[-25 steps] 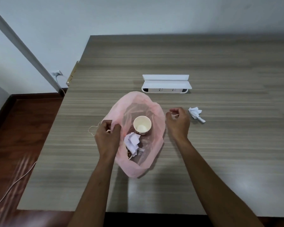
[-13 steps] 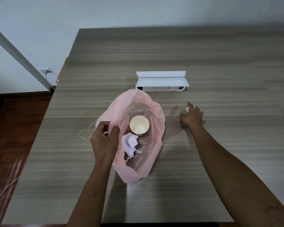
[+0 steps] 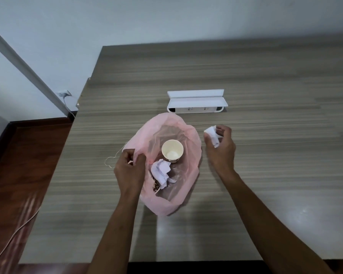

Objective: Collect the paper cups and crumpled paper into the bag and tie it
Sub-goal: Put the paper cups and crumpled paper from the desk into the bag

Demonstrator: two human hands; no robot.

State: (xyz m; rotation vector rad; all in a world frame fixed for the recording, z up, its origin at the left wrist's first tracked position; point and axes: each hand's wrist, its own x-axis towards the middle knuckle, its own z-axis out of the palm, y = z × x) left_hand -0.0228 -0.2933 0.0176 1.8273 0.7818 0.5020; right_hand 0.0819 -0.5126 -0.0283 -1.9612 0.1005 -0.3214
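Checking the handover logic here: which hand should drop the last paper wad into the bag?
The right hand. It already grips the crumpled paper just beside the pink bag, while the left hand pinches the bag's rim, holding the mouth open.

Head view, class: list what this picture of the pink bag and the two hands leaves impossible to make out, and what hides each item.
- Patterned object in the pink bag: mostly covered by crumpled paper and the left hand.
- Markings on the white box: too small.
- Paper wad: partly hidden inside the right hand.
- Floor cable: cut off by the left edge.
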